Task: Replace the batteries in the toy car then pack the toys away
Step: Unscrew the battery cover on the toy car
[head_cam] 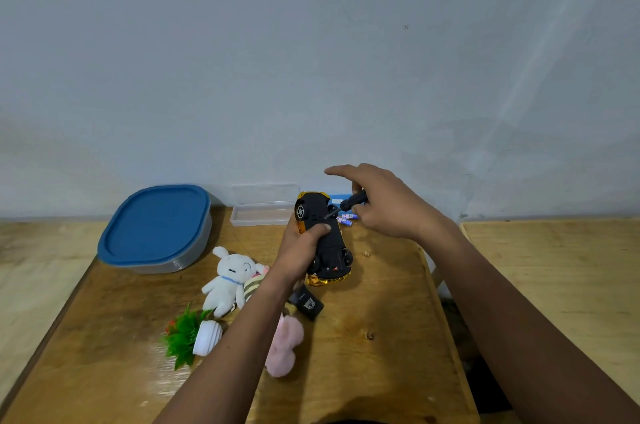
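A yellow toy car (329, 243) is turned over, its black underside facing up, above the wooden table (381, 337). My left hand (300, 250) grips the car's middle, thumb on the underside. My right hand (384, 205) holds a black screwdriver (349, 204) whose tip touches the car's underside near the far wheel; the index finger points out. Several small batteries (347, 219) lie on the table just beyond the car, partly hidden by it.
A grey container with a blue lid (156, 226) stands at the back left, a clear plastic box (263, 212) beside it. A white plush rabbit (230, 276), a green plastic plant in a white pot (194, 335), a pink plush (285, 344) and a small black box (308, 302) lie near my left arm.
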Demonstrator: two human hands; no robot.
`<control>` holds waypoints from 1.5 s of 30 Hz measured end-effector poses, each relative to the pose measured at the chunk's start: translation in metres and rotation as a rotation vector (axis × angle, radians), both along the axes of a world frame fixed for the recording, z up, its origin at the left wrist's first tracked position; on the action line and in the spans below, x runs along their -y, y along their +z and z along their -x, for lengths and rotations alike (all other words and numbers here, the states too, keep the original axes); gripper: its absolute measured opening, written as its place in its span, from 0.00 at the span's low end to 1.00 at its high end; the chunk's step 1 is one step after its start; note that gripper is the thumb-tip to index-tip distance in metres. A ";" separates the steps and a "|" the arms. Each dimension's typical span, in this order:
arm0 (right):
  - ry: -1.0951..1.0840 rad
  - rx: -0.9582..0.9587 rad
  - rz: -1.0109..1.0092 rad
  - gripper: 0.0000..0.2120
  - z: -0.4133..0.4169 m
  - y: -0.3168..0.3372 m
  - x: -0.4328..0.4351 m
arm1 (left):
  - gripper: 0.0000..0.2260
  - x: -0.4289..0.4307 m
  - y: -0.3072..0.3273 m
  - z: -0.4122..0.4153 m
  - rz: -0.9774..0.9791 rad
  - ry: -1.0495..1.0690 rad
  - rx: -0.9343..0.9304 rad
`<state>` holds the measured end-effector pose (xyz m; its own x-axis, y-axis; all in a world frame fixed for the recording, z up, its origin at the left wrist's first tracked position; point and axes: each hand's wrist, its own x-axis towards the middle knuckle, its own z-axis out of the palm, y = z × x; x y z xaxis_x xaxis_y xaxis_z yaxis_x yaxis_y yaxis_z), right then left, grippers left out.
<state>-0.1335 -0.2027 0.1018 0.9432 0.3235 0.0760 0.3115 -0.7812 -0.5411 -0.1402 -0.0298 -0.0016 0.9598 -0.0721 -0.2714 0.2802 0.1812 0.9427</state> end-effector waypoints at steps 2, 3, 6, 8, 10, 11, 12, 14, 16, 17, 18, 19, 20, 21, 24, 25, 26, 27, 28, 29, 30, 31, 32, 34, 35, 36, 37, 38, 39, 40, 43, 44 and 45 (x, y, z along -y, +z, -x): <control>-0.029 0.010 0.028 0.29 0.000 -0.001 0.000 | 0.16 0.000 0.000 0.000 -0.007 -0.009 0.006; -0.058 0.014 0.048 0.26 0.001 -0.002 0.000 | 0.16 0.000 0.000 0.000 -0.008 -0.012 0.007; -0.152 -0.014 0.077 0.18 0.000 -0.003 -0.001 | 0.16 0.001 0.001 0.000 -0.025 -0.009 0.007; -0.140 -0.028 0.070 0.13 0.000 0.000 0.000 | 0.16 0.001 0.001 0.001 -0.039 -0.011 0.006; -0.091 -0.028 0.066 0.07 -0.001 0.003 0.003 | 0.16 0.000 0.001 0.001 -0.053 -0.011 0.012; -0.061 -0.023 0.077 0.07 -0.001 0.004 0.003 | 0.16 0.000 0.000 0.001 -0.057 -0.016 0.019; -0.040 -0.014 0.080 0.10 -0.002 0.005 0.003 | 0.16 0.000 0.001 0.001 -0.065 -0.022 0.025; -0.029 -0.001 0.108 0.13 -0.003 0.006 0.005 | 0.16 0.000 0.002 0.001 -0.066 -0.023 0.032; -0.027 0.011 0.149 0.11 -0.002 0.005 0.007 | 0.16 0.001 0.003 0.001 -0.074 -0.019 0.043; -0.034 0.007 0.180 0.09 -0.001 0.004 0.007 | 0.16 0.001 0.003 0.001 -0.080 -0.018 0.050; -0.054 -0.005 0.200 0.09 0.000 0.004 0.007 | 0.16 0.001 0.003 0.001 -0.089 -0.019 0.056; -0.080 -0.027 0.208 0.13 0.000 0.004 0.006 | 0.16 0.001 0.003 0.000 -0.096 -0.017 0.061; -0.104 -0.040 0.207 0.19 0.000 0.003 0.006 | 0.17 0.001 0.003 0.000 -0.105 -0.017 0.063; -0.125 -0.044 0.209 0.22 0.000 0.002 0.006 | 0.17 0.001 0.003 0.001 -0.114 -0.016 0.064; -0.106 -0.007 0.195 0.15 -0.001 0.001 0.006 | 0.19 0.003 0.005 0.002 -0.129 -0.005 0.068; -0.081 0.000 0.167 0.08 -0.001 0.002 0.007 | 0.20 0.004 0.005 0.002 -0.130 -0.001 0.067; -0.044 0.007 0.141 0.04 0.000 0.003 0.008 | 0.20 0.004 0.005 0.003 -0.134 0.000 0.065; -0.013 0.013 0.129 0.08 0.001 0.004 0.007 | 0.18 0.004 0.005 0.003 -0.136 -0.001 0.066; 0.011 0.019 0.118 0.10 0.001 0.005 0.007 | 0.17 0.004 0.005 0.002 -0.135 -0.002 0.069; 0.015 0.020 0.111 0.11 0.001 0.006 0.008 | 0.16 0.004 0.005 0.002 -0.131 -0.003 0.072; 0.021 0.028 0.104 0.11 0.001 0.005 0.007 | 0.16 0.004 0.005 0.002 -0.127 -0.004 0.075; 0.023 0.027 0.104 0.11 0.001 0.005 0.007 | 0.17 0.004 0.006 0.002 -0.124 -0.002 0.077; 0.014 0.026 0.108 0.08 0.000 0.002 0.008 | 0.18 0.004 0.007 0.002 -0.122 -0.001 0.077; -0.036 0.019 0.158 0.07 0.001 0.001 0.007 | 0.20 0.004 0.009 0.003 -0.120 -0.003 0.070; -0.066 0.013 0.181 0.13 0.001 0.001 0.007 | 0.19 0.004 0.008 0.003 -0.113 0.001 0.067; -0.086 0.008 0.185 0.18 0.001 0.001 0.007 | 0.17 0.003 0.008 0.004 -0.101 0.009 0.064; -0.095 0.009 0.180 0.22 0.002 0.002 0.006 | 0.16 0.003 0.007 0.004 -0.082 0.015 0.058; -0.097 0.015 0.167 0.25 0.003 0.004 0.006 | 0.15 0.002 0.007 0.005 -0.066 0.015 0.053; -0.100 0.013 0.159 0.25 0.004 0.006 0.006 | 0.14 0.002 0.008 0.005 -0.059 0.010 0.052; -0.100 0.012 0.156 0.25 0.004 0.007 0.006 | 0.14 0.001 0.008 0.006 -0.062 0.006 0.052; -0.083 0.017 0.163 0.23 0.007 0.010 0.004 | 0.14 0.001 0.009 0.007 -0.062 0.008 0.036; -0.079 0.019 0.168 0.23 0.007 0.010 0.003 | 0.14 0.001 0.009 0.008 -0.054 0.004 0.024; -0.077 0.024 0.177 0.22 0.008 0.011 0.002 | 0.14 0.001 0.009 0.007 -0.041 -0.003 0.007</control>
